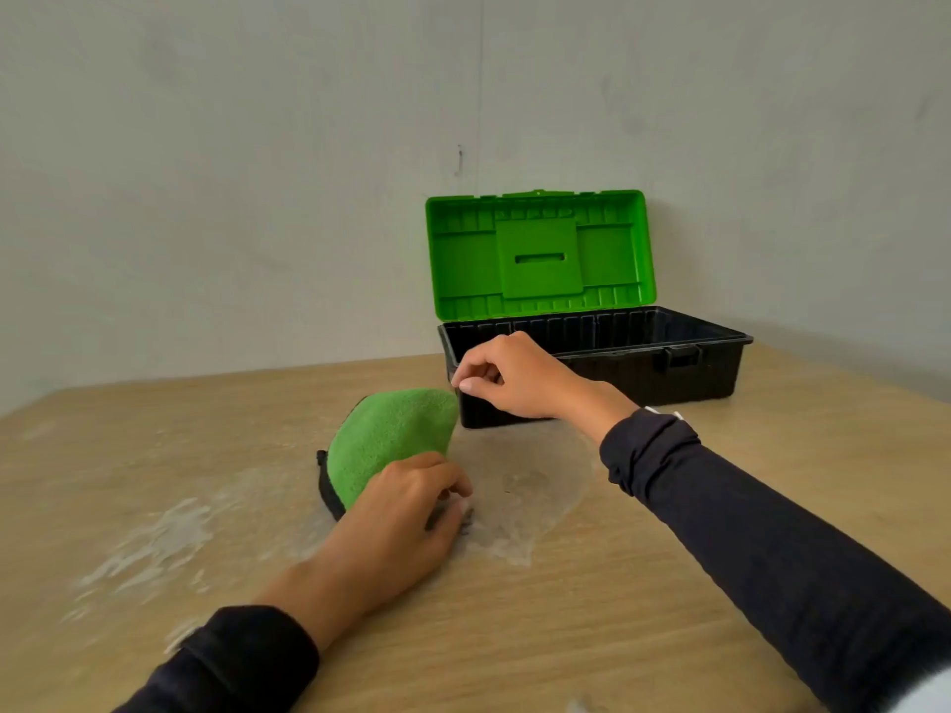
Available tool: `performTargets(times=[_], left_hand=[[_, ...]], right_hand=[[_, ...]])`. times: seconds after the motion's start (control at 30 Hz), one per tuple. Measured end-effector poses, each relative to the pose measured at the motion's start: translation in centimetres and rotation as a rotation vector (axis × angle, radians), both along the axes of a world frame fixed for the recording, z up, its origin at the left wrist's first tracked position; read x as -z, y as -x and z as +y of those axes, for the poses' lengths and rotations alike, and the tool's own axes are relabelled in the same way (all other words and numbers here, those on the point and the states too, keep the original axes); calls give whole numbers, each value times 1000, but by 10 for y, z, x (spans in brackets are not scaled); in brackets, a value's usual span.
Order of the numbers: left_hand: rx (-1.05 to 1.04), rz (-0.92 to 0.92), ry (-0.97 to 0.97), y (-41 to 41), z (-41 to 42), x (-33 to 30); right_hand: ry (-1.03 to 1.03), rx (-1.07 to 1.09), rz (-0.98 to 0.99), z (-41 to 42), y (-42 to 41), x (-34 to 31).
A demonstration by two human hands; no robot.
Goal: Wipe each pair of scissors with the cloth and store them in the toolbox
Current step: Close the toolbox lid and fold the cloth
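Observation:
A green cloth [383,445] with black edging lies bunched on the wooden table [617,584], just left of the toolbox. My left hand [406,512] grips the cloth's near end, fingers curled; a small dark piece shows under its fingertips, and I cannot tell what it is. The black toolbox [684,373] stands open at the back, its green lid [538,254] upright. My right hand [507,375] hovers at the box's front left corner with fingers curled and thumb against forefinger, nothing visible in it. No scissors are in plain sight; the box's floor is hidden by its wall.
A sheet of clear plastic film [520,501] lies wrinkled on the table under the cloth and spreads to the left. A pale wall [257,198] rises right behind the table and the toolbox.

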State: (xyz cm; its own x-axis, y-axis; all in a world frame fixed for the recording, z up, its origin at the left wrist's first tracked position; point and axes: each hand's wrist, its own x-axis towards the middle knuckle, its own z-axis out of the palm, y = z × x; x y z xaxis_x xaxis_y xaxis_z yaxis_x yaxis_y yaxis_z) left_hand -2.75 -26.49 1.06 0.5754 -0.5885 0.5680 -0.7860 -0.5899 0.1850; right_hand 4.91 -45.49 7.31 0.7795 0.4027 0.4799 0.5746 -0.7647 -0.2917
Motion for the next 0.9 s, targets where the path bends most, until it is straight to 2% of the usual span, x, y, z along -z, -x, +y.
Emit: performTargets(times=[0.13,0.23,0.37,0.5,0.67,0.9], left_hand=[[-31,-44,78,-7,-2,-12],[-157,-92,186,-27,-2,-34],[-268,-34,305,-76,-4,-62],[-315,170,377,-143,-19,-82],[-318,697,506,-223,-50,-83],[-413,936,606,-259,-75,-93]], right_hand=[[9,31,-31,9,-11,-3],[-35,85,-66,8,-27,-13],[-54,138,-108,2,-64,-33],[-57,160,-115,-9,-117,-58],[-42,247,-157,-23,-187,-93],[-15,350,-216,-35,-241,-134]])
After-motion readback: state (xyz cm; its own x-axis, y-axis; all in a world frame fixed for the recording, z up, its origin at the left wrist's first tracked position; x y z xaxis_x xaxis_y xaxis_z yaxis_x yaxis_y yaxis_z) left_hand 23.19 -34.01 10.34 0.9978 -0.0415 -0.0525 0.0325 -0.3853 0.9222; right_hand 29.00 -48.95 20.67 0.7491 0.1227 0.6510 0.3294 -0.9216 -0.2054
